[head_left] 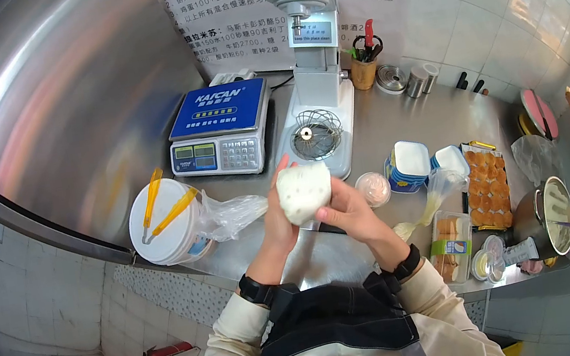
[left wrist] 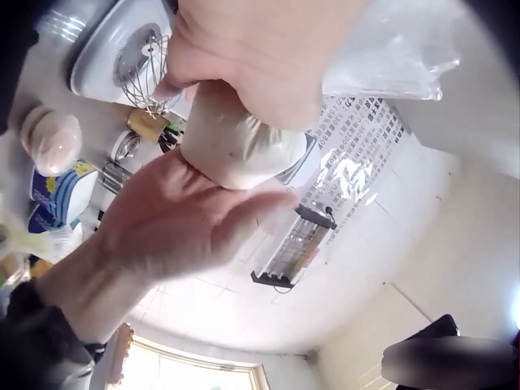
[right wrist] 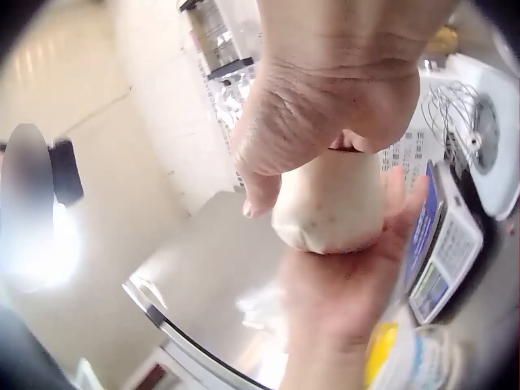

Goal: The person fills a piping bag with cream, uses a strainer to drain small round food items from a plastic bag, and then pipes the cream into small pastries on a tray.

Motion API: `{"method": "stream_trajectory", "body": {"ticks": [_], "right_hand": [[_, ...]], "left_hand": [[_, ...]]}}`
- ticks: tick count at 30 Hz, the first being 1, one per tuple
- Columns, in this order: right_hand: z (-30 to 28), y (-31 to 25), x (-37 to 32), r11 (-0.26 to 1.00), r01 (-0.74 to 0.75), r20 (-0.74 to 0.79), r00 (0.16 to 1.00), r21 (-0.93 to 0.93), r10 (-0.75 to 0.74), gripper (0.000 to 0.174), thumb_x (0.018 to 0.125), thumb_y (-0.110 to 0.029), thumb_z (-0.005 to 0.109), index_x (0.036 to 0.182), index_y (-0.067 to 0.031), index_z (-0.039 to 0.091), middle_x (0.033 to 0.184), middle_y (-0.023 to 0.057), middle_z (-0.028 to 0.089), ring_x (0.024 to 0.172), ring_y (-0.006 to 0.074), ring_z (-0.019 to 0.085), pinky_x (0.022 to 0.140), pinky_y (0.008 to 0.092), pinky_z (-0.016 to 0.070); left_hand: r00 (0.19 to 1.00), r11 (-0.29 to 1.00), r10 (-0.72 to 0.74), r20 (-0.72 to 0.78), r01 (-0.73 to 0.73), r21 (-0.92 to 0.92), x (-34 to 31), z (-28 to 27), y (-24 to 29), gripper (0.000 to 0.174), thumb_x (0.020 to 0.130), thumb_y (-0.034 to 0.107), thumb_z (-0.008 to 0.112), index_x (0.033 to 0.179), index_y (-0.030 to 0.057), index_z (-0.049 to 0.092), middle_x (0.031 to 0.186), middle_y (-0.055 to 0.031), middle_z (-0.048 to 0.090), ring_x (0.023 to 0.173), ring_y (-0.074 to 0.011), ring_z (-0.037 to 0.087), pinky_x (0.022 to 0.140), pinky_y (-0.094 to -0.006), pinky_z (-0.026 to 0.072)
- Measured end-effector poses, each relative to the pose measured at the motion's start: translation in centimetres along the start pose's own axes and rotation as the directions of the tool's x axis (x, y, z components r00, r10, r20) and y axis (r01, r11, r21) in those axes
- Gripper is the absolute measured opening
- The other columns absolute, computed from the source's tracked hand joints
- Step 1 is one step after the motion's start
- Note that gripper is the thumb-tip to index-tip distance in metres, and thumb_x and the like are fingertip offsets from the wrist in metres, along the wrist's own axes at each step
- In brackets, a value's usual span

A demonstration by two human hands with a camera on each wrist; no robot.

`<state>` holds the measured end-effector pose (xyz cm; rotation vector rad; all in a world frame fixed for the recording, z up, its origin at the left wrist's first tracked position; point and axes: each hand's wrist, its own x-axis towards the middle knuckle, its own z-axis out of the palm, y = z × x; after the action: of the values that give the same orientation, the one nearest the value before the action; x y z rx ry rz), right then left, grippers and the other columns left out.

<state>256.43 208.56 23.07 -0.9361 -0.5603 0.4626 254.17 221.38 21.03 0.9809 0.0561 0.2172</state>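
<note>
A soft white block-shaped pastry (head_left: pixel 304 193) with faint spots on its face is held up between both hands, above the steel counter. My left hand (head_left: pixel 277 212) supports its left side, palm against it, with straight fingers reaching past it. On the opposite side my right hand (head_left: pixel 349 212) grips it, the thumb lying over the near lower corner. The left wrist view shows the pastry (left wrist: pixel 236 146) smooth and pale, with small folds in its skin. In the right wrist view the left palm (right wrist: pixel 341 284) lies against one end of it.
Behind the hands stand a mixer (head_left: pixel 315 85) with a wire whisk (head_left: pixel 317 133) and a blue-topped scale (head_left: pixel 218 114). A white tub (head_left: pixel 164 229) with yellow-handled tools is at left. At right are a pink-filled cup (head_left: pixel 374 189), a tray of browned pastries (head_left: pixel 488 188) and a metal pot (head_left: pixel 537 210).
</note>
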Motion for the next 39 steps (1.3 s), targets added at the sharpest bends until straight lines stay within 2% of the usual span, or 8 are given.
{"method": "stream_trajectory", "body": {"ticks": [3,7,12,17,19,26,30,39], "right_hand": [[-0.9,-1.0,0.8,0.809,0.029,0.091,0.995,-0.587,0.031,0.048,0.074,-0.014,0.066,0.115,0.0019,0.045,0.106,0.0078,0.055,0.099,0.0138,0.050,0.086,0.0292,0.0386],[-1.4,-0.1,-0.2,0.794,0.031,0.201,0.973,-0.608,0.115,0.053,0.072,-0.015,0.067,0.117,0.0009,0.043,0.108,0.0078,0.055,0.101,0.0139,0.049,0.087,0.0295,0.0379],[-0.8,0.5,-0.6,0.972,-0.123,0.090,0.990,0.201,0.107,0.050,0.073,-0.011,0.066,0.116,0.0000,0.043,0.109,0.0060,0.054,0.103,0.0142,0.049,0.089,0.0291,0.0365],[-0.7,0.0,0.3,0.997,0.068,0.011,0.998,-0.029,-0.067,0.052,0.071,-0.015,0.068,0.115,0.0011,0.044,0.108,0.0060,0.054,0.100,0.0139,0.049,0.089,0.0289,0.0370],[-1.1,-0.4,0.2,0.880,-0.049,0.107,0.988,-0.473,0.112,0.052,0.069,-0.019,0.071,0.112,0.0007,0.048,0.104,0.0062,0.056,0.095,0.0144,0.052,0.085,0.0291,0.0390],[-0.9,0.5,-1.3,0.955,-0.298,-0.027,0.954,0.012,0.298,0.050,0.070,-0.005,0.067,0.114,0.0005,0.045,0.109,0.0077,0.054,0.101,0.0145,0.051,0.088,0.0292,0.0398],[-1.9,1.1,-0.5,0.902,-0.091,-0.128,0.979,0.423,0.159,0.042,0.072,0.001,0.062,0.111,0.0004,0.046,0.110,0.0108,0.054,0.101,0.0181,0.052,0.088,0.0303,0.0407],[-3.6,2.3,-1.9,0.903,0.034,-0.130,0.991,0.429,0.025,0.043,0.073,-0.003,0.062,0.112,-0.0001,0.045,0.110,0.0096,0.053,0.102,0.0182,0.051,0.089,0.0311,0.0388]], "left_hand": [[0.998,0.989,0.064,-0.006,-0.063,0.130,-0.4,1.4,1.0,0.054,0.086,0.034,0.027,0.132,0.0054,0.024,0.128,-0.0157,0.035,0.116,-0.0220,0.037,0.095,-0.0344,0.0325],[0.994,0.997,0.031,0.102,-0.038,0.064,-0.1,0.3,1.6,0.051,0.087,0.029,0.026,0.130,0.0028,0.026,0.128,-0.0150,0.036,0.118,-0.0235,0.036,0.096,-0.0343,0.0309],[0.986,0.961,0.150,0.068,-0.161,0.225,0.3,-0.2,0.6,0.053,0.087,0.033,0.026,0.130,0.0025,0.026,0.128,-0.0165,0.035,0.120,-0.0250,0.033,0.098,-0.0340,0.0289],[0.988,0.974,0.151,0.025,-0.153,0.168,-0.9,3.0,1.7,0.052,0.086,0.030,0.024,0.131,0.0032,0.026,0.128,-0.0164,0.035,0.119,-0.0243,0.034,0.097,-0.0337,0.0297],[0.986,0.968,0.168,0.013,-0.168,0.187,-0.7,3.0,2.0,0.052,0.086,0.029,0.024,0.131,0.0035,0.026,0.127,-0.0160,0.037,0.117,-0.0239,0.035,0.095,-0.0338,0.0315],[0.999,0.990,-0.029,-0.020,0.031,0.138,1.0,0.3,0.3,0.051,0.088,0.030,0.024,0.134,0.0073,0.020,0.133,-0.0139,0.027,0.110,-0.0224,0.042,0.090,-0.0334,0.0374],[0.996,0.979,0.087,0.026,-0.091,0.182,0.9,0.5,-1.0,0.051,0.089,0.030,0.022,0.134,0.0078,0.017,0.136,-0.0135,0.022,0.117,-0.0236,0.035,0.095,-0.0340,0.0316],[0.983,0.992,0.127,0.135,-0.128,-0.003,-0.1,1.6,1.0,0.050,0.090,0.029,0.020,0.133,0.0031,0.020,0.136,-0.0147,0.023,0.123,-0.0261,0.027,0.101,-0.0352,0.0229]]}}
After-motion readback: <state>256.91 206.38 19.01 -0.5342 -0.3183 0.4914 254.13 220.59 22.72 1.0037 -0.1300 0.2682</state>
